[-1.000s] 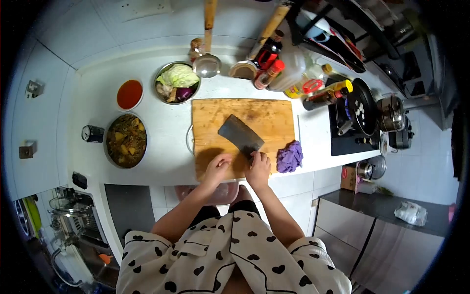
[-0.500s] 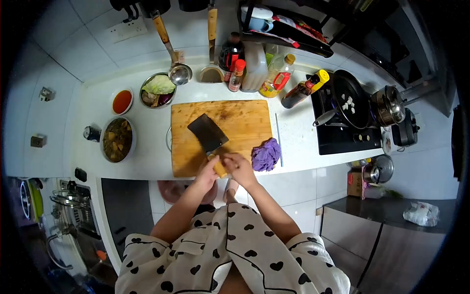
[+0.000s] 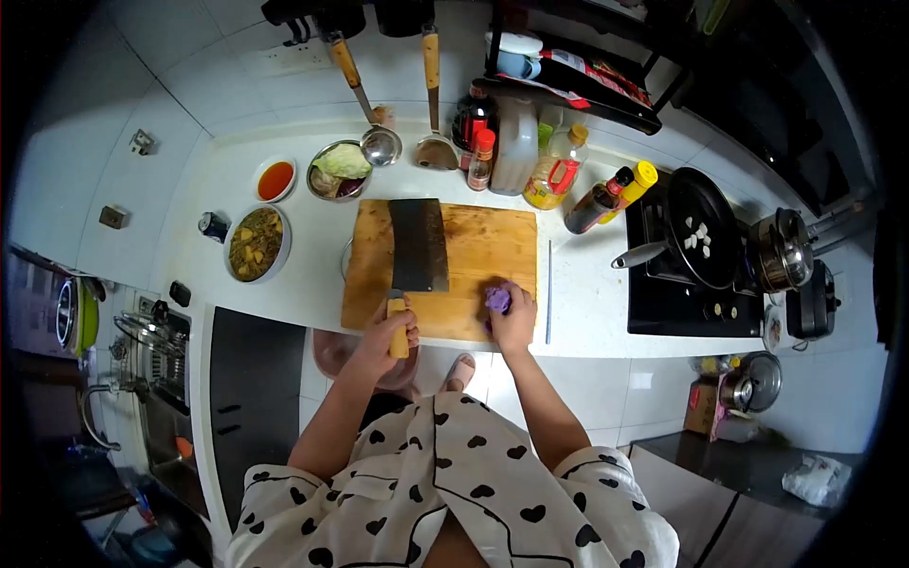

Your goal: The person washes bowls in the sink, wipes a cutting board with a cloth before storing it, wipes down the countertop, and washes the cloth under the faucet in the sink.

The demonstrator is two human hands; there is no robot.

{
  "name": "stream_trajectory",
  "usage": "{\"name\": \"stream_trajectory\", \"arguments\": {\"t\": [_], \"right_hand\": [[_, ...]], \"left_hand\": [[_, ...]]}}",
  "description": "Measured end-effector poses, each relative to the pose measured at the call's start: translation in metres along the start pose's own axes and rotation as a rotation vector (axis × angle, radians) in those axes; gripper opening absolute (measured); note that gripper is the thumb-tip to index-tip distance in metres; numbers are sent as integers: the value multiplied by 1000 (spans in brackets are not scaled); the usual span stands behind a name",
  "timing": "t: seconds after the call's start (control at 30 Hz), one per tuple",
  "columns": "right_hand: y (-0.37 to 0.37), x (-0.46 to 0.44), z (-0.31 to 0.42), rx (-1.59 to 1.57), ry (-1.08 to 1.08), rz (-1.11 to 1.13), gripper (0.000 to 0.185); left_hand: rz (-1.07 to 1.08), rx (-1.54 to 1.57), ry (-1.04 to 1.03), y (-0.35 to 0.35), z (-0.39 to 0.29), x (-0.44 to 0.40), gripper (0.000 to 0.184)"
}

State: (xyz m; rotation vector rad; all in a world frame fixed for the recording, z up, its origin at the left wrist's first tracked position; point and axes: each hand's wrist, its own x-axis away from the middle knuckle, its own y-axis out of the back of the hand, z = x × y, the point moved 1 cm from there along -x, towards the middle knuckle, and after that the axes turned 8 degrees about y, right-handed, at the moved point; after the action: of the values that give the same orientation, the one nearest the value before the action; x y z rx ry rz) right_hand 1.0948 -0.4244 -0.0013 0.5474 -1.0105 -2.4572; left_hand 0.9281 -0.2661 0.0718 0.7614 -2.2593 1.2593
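My left hand (image 3: 381, 333) is wrapped round the wooden handle of a cleaver (image 3: 418, 244), whose dark, broad blade points away from me over the left part of the wooden cutting board (image 3: 492, 248). At the board's right front, my right hand (image 3: 514, 317) grips a bunched purple cloth (image 3: 497, 299), which shows between the thumb and fingers. Part of the cloth is hidden by the hand.
Bowls of vegetables (image 3: 339, 171), red sauce (image 3: 276, 181) and a cooked dish (image 3: 257, 244) stand left. Bottles (image 3: 554, 168) line the back. At the right, a black pan (image 3: 703, 227) sits on the stove (image 3: 663, 308). A pink basin (image 3: 333, 355) lies below the counter edge.
My left hand has taken the cleaver's handle and turned the blade upright in view. My right hand has moved right from the handle and taken hold of the purple cloth, now over the board.
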Motion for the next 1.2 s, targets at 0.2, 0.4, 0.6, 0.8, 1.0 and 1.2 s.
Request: {"name": "stream_trajectory", "arguments": {"t": [0.2, 0.4, 0.6, 0.8, 1.0, 1.2], "right_hand": [[14, -19, 84, -791, 115, -151, 42], [-23, -3, 159, -234, 405, -186, 46], [-85, -32, 97, -588, -123, -226, 25], [-23, -25, 150, -1039, -209, -247, 19], [-3, -25, 173, -731, 79, -280, 31], [9, -21, 227, -374, 420, -355, 48]], "left_hand": [[48, -110, -82, 2, -5, 10, 18], [126, -259, -172, -1, -18, 33, 17], [70, -431, -211, 16, -36, 64, 21], [-251, -1334, -677, 35, -61, 70, 35], [-355, -1903, -827, 52, -103, 83, 42], [-399, -2024, -1107, 45, -136, 88, 35]]}}
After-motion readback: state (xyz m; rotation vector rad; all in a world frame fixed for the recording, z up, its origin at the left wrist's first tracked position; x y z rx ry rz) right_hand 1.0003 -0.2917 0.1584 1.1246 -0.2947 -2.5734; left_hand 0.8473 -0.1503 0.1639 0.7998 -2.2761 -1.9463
